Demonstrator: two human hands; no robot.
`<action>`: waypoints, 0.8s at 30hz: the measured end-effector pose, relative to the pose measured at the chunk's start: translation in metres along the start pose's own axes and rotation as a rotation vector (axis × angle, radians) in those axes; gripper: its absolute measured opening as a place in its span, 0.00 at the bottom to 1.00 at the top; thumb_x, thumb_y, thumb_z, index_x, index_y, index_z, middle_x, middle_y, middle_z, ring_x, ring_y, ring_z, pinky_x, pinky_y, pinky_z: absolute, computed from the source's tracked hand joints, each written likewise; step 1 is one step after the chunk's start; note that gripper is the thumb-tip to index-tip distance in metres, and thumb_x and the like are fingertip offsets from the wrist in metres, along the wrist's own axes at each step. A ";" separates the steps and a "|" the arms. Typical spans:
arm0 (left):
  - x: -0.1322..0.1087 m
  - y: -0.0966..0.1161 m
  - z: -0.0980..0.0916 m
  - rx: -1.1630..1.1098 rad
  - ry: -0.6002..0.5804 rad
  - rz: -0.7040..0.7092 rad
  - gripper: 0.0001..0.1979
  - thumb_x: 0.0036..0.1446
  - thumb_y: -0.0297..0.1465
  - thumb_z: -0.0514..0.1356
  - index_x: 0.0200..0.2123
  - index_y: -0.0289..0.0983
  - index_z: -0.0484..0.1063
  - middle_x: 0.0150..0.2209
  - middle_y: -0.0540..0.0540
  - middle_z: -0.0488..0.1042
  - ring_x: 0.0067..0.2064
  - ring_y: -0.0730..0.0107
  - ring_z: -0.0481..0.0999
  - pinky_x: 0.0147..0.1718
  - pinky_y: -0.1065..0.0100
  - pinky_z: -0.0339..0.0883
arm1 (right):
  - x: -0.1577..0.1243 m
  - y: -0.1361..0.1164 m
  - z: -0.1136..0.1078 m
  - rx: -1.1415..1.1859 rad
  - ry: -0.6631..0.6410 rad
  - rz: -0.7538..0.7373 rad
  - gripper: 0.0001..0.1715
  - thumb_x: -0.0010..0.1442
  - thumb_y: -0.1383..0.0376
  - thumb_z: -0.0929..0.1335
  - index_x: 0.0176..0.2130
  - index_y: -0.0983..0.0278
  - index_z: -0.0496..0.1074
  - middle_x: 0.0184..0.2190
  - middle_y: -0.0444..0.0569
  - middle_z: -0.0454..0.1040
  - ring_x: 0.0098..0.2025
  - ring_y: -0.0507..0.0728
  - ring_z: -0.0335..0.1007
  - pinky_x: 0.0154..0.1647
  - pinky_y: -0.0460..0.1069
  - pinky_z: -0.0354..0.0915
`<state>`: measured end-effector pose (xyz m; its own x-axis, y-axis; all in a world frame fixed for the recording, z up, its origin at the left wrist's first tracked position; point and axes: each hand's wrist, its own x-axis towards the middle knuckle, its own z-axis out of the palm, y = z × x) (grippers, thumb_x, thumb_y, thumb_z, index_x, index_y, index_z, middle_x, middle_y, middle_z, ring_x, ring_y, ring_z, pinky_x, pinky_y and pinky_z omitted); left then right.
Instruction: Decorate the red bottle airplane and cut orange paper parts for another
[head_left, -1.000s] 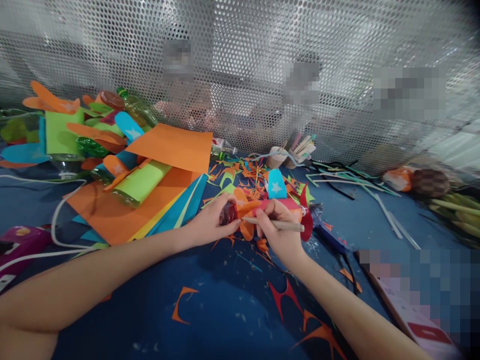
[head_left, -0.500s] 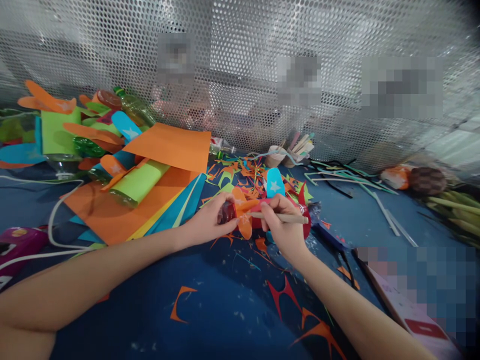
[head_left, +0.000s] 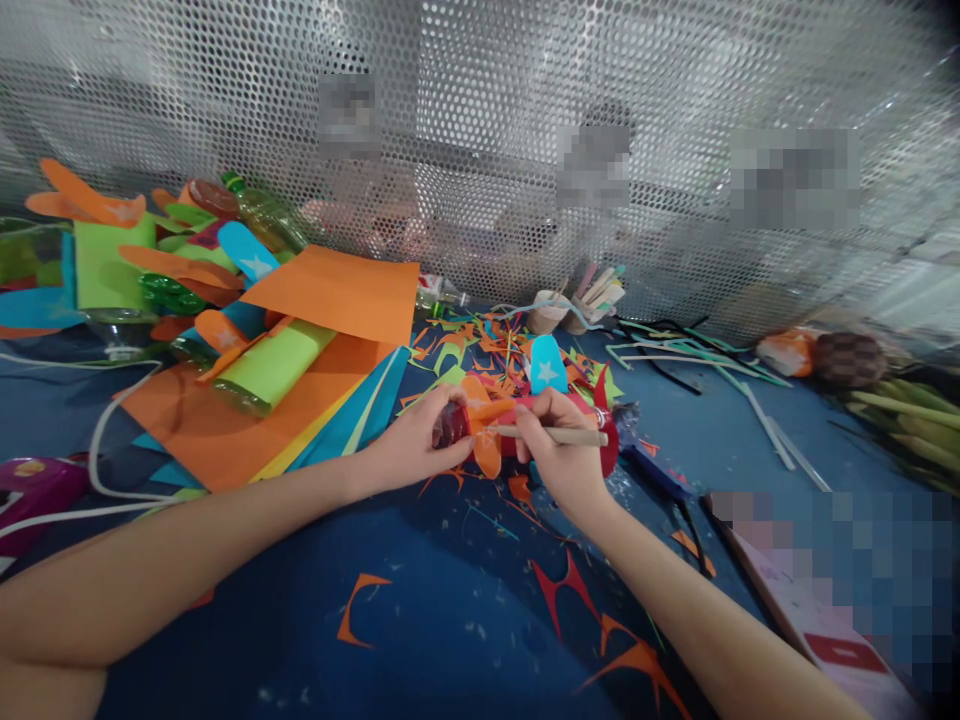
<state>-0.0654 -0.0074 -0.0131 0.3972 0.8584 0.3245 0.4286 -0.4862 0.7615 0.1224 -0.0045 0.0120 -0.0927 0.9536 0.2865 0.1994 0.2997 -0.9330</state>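
My left hand [head_left: 416,440] is closed around the end of a plastic bottle [head_left: 450,426] that lies on its side, wrapped in red paper. An orange paper propeller [head_left: 489,458] with a pale star sits across that end. Between the fingers of my right hand [head_left: 562,455] is a light-coloured marker [head_left: 581,437], its tip at the middle of the propeller. A blue paper wing [head_left: 548,366] with a white star stands up behind the bottle. Red paper fins [head_left: 604,388] show at its right end, and my right hand hides part of the body.
Orange sheets [head_left: 337,290] and paper-wrapped bottles [head_left: 274,370] pile up on the left, near a white cord [head_left: 97,440]. Paper scraps [head_left: 480,340] litter the blue table. Cups of markers [head_left: 596,300] stand by the perforated metal screen [head_left: 487,120]. A glue gun [head_left: 652,465] lies right of the bottle.
The marker and my right hand have shifted slightly left over the propeller. My left hand keeps its grip on the bottle. The whole view has moved a little.
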 end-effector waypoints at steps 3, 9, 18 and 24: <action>0.000 0.001 0.000 -0.011 -0.011 -0.012 0.14 0.56 0.33 0.57 0.44 0.37 0.57 0.31 0.52 0.62 0.26 0.77 0.63 0.23 0.72 0.59 | 0.000 0.000 0.000 0.009 -0.008 0.008 0.16 0.57 0.64 0.65 0.22 0.60 0.55 0.09 0.35 0.61 0.12 0.47 0.55 0.16 0.44 0.53; 0.000 0.001 0.000 -0.023 -0.010 -0.007 0.14 0.57 0.33 0.56 0.44 0.37 0.57 0.29 0.53 0.61 0.26 0.77 0.62 0.22 0.73 0.58 | 0.001 0.001 0.000 0.020 -0.020 0.013 0.17 0.57 0.63 0.65 0.22 0.60 0.54 0.10 0.35 0.61 0.13 0.48 0.56 0.17 0.44 0.54; 0.000 0.000 0.001 -0.031 -0.007 0.000 0.14 0.56 0.32 0.57 0.44 0.38 0.57 0.30 0.53 0.62 0.25 0.78 0.61 0.22 0.73 0.58 | -0.001 0.002 -0.002 0.014 -0.026 -0.012 0.16 0.58 0.63 0.65 0.23 0.60 0.55 0.10 0.35 0.62 0.13 0.48 0.56 0.17 0.45 0.54; 0.000 -0.001 0.001 -0.017 -0.003 -0.001 0.14 0.57 0.33 0.57 0.44 0.38 0.57 0.33 0.51 0.63 0.26 0.78 0.62 0.22 0.73 0.58 | -0.001 0.000 -0.001 0.005 -0.021 -0.004 0.16 0.58 0.63 0.65 0.23 0.60 0.55 0.10 0.35 0.62 0.13 0.48 0.56 0.18 0.45 0.54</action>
<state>-0.0650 -0.0075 -0.0140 0.3991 0.8582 0.3227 0.4146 -0.4828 0.7713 0.1230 -0.0049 0.0117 -0.1142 0.9514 0.2859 0.1938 0.3036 -0.9329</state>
